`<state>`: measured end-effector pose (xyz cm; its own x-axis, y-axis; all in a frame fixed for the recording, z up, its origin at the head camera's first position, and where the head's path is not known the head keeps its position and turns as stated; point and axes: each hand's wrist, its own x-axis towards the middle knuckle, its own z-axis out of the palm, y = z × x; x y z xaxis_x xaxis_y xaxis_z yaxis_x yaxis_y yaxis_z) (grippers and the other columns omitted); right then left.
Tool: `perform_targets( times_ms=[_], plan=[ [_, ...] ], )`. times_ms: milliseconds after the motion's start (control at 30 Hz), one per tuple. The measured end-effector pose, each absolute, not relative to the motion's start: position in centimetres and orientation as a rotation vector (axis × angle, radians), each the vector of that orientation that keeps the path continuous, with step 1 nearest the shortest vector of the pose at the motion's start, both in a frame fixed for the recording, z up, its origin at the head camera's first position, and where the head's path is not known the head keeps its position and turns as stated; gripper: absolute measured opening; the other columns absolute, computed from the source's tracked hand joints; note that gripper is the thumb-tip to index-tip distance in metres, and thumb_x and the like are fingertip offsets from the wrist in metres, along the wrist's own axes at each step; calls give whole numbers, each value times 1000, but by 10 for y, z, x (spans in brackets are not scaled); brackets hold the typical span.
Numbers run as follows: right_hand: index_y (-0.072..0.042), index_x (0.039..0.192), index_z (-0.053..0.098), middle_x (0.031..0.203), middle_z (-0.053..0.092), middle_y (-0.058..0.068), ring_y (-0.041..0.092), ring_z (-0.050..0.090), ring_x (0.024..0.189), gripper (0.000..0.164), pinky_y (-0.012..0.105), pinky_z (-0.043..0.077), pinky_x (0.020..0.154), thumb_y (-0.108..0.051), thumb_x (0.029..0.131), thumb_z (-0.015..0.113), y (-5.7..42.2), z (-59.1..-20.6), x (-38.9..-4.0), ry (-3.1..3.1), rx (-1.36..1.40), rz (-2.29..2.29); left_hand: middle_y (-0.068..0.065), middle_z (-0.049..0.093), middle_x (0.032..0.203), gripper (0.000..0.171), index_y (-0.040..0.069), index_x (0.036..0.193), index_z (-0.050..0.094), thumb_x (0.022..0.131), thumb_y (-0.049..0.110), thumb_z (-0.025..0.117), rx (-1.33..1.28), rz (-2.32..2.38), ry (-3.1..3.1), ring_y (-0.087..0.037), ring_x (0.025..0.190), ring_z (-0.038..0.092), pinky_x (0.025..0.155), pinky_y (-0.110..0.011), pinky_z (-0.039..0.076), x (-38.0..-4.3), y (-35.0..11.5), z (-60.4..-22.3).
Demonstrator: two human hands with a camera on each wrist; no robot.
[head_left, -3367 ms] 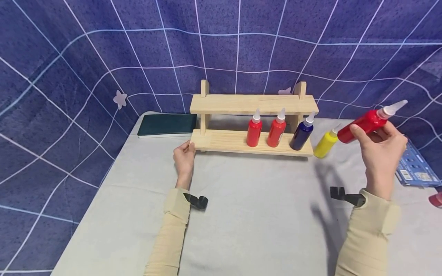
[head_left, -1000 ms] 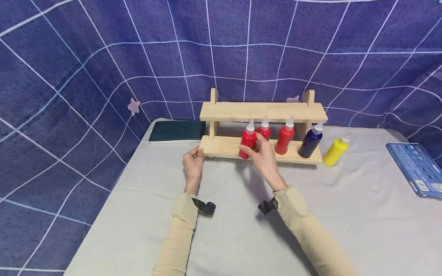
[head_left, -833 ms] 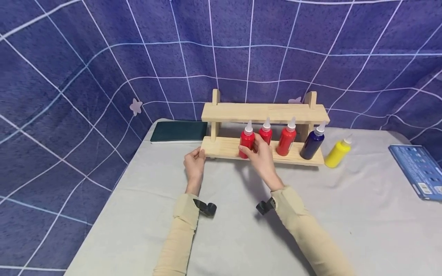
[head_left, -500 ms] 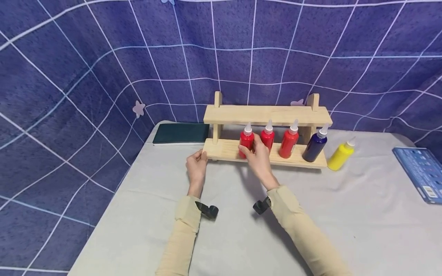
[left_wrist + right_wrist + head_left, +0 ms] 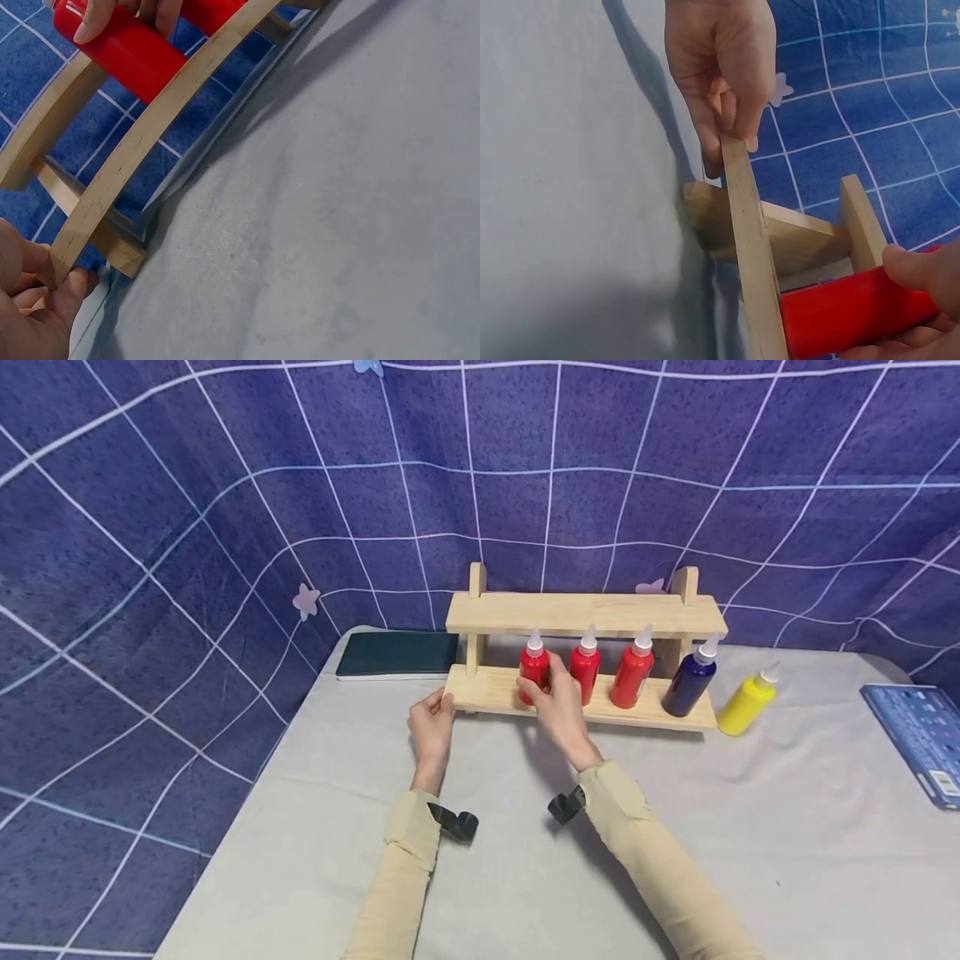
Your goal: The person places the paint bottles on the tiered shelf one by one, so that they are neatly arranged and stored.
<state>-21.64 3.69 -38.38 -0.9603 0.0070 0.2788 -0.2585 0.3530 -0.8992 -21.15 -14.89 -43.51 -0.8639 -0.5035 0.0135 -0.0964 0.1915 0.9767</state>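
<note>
A blue fabric backdrop with pale grid lines and stars rises behind a grey-covered table.

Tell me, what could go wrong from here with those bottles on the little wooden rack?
The right hand, holding the leftmost red bottle, is close to the next red bottle and might bump it. The left hand grips the end of the lower shelf; a jerk could rock it. The dark blue bottle, near that shelf's right end, might fall if nudged.
</note>
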Motion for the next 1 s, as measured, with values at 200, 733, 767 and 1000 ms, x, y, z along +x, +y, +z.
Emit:
perform_targets(
  times_ms=[200,733,767,1000],
  plan=[
    [1,133,51,118,66,19,28,62,99,50,41,54,87,-12,90,71,39,-381,-219,-2426,223,1617,-23,70,109,28,-4,119,67,96,11,63,539,-1698,-2134,-27,99,70,78,-24,60,-212,-146,-433],
    [2,151,27,145,47,21,30,49,131,77,44,41,111,-18,90,71,41,-375,-207,-2386,351,1527,-23,69,112,29,-2,121,67,96,12,63,573,-1745,-2111,-27,101,69,80,-24,59,-211,-147,-441],
    [2,151,26,147,44,20,30,47,133,78,44,40,113,-18,91,70,42,-373,-206,-2372,374,1515,-23,69,112,29,-2,121,67,96,12,63,573,-1740,-2114,-27,101,69,80,-24,59,-211,-147,-441],
    [-2,152,29,153,39,14,28,41,138,74,44,37,115,-17,92,69,52,-342,-180,-2273,485,1523,-22,69,112,29,-3,121,66,96,11,62,535,-1721,-2126,-27,101,70,81,-24,59,-212,-149,-439]
  ],
)
